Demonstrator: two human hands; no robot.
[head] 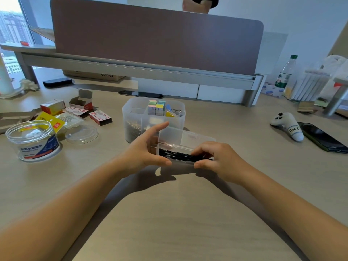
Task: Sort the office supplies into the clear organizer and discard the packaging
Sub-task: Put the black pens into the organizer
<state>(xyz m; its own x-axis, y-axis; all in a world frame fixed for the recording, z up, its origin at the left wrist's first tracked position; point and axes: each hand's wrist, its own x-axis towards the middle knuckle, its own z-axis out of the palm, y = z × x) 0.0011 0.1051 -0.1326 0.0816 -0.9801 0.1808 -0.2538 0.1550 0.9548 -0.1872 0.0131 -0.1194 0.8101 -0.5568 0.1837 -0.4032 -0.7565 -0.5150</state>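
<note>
The white game controller (287,127) on the tabletop has a white label with "Hoo" and maybe an "s" written by hand in black. The cardboard box (94,75) under the shelf shows "PICO" upside down. The clear jar (33,141) has a blue label with white print, too small to read. The little red and white boxes (100,117) have print too, but it is too blurry.

A pale wood-grain desk (169,213) is filling the foreground. A brown divider panel (156,40) is standing along its far edge on a grey metal rail (131,69). Daylight is coming through a window (11,25) at the far left, where city buildings are showing. A plain white wall (301,16) is rising behind.
</note>
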